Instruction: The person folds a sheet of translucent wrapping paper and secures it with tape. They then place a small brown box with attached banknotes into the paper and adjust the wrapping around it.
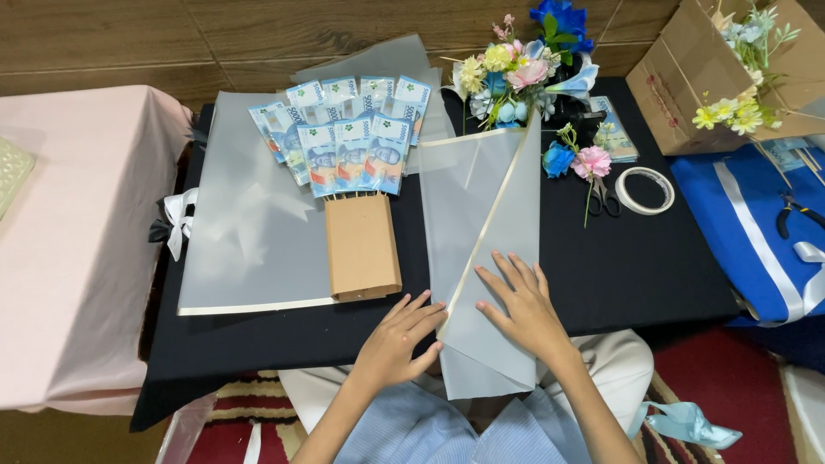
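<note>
A sheet of frosted wrapping film [481, 249] is being folded at the lower centre of the frame, on a bench covered in black cloth [636, 266]. The sheet is doubled over along a slanting line, its cream-edged border running from near the flowers down toward the hands. The right hand [520, 305] is laid flat on the folded layer, fingers spread and apart, clamped on nothing. The left hand [400, 339] rests just beside it at the film's lower left edge, fingers also open, the tips touching the sheet's border.

Left of the film, a fan of blue banknotes [344, 137] mounted on sticks is set into a brown paper holder [363, 247], and both lie on a second frosted sheet [249, 223]. At the top centre an artificial flower bunch [520, 73] is seen, with scissors [604, 198] and a roll of tape [646, 190] to its right. A cardboard box [687, 77] with more flowers sits in the upper right corner, and a pink cloth [77, 241] covers the surface at the left.

The step in hand is judged to be creasing the fold. The next move would call for the fold to be pressed along its full length while the layers are kept aligned, since the slick film may slide if pressure is released.
</note>
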